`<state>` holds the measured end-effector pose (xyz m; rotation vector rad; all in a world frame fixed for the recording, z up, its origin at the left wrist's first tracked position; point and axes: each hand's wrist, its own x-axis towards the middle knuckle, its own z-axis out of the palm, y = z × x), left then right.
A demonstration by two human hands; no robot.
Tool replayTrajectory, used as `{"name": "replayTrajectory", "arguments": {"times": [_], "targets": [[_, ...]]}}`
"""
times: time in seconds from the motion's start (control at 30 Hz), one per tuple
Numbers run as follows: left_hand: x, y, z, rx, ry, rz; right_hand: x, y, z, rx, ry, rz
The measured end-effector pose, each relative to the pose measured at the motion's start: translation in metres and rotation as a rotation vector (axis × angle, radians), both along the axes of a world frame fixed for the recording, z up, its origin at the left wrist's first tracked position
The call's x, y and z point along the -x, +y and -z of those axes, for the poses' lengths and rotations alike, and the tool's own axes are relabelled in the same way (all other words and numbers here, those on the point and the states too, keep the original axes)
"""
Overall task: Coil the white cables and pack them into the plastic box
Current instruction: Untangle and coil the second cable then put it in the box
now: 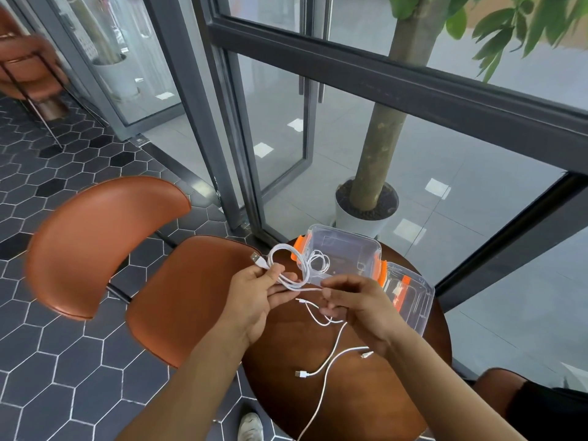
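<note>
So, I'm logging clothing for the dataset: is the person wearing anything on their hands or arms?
Nothing shows. The left hand and right hand are bare, without gloves, and no rings show. The left forearm and right forearm are bare down to the frame edge: no sleeves, watch or bracelet in view.

I find no legible text, brand or number. A sticker (86,47) on the far glass door (140,58) is too blurred for me to read.
</note>
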<state>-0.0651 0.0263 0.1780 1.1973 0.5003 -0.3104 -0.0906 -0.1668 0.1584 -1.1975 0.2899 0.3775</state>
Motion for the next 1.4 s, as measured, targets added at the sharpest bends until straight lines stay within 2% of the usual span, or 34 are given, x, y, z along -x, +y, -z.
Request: {"name": "replayTrajectory", "arguments": {"times": [0.2,0.33,0.43,0.6,0.67,0.73,0.87,0.93,1.07,1.17,1.3,1.4], "targets": [[0.001,-0.004,0.0,0.19,0.044,-0.048,0.007,0.005,0.003,-0.363,0.145,0.215],[0.004,-0.007,-0.002,0.311,0.064,-0.106,0.01,0.006,0.006,-0.361,0.194,0.389],[0.005,-0.011,-0.003,0.286,0.064,-0.121,0.01,0.002,0.008,-0.311,0.196,0.458],[0.012,-0.016,-0.003,0.181,0.023,0.0,0.001,0.005,0.006,-0.441,0.204,0.534],[0.014,-0.018,-0.006,0.136,-0.008,0.068,-0.004,0.005,0.006,-0.438,0.211,0.502],[0.016,-0.02,-0.01,0.105,-0.033,0.134,-0.006,0.005,0.006,-0.336,0.188,0.403],[0.018,-0.02,-0.014,0.05,-0.047,0.244,-0.012,-0.004,0.006,0.276,-0.115,0.017],[0.018,-0.02,-0.013,0.019,-0.036,0.277,-0.015,-0.007,0.004,0.392,-0.225,-0.067],[0.014,-0.017,-0.008,-0.052,0.025,0.285,-0.02,-0.009,0.0,0.372,-0.259,-0.118],[0.011,-0.014,-0.008,-0.12,0.06,0.329,-0.021,-0.008,0.003,0.138,-0.149,-0.14],[0.008,-0.013,-0.008,-0.241,0.07,0.327,-0.014,0.0,0.004,-0.058,0.02,-0.016],[0.007,-0.015,-0.005,-0.322,0.059,0.298,-0.005,0.005,0.003,-0.038,-0.055,-0.031]]}}
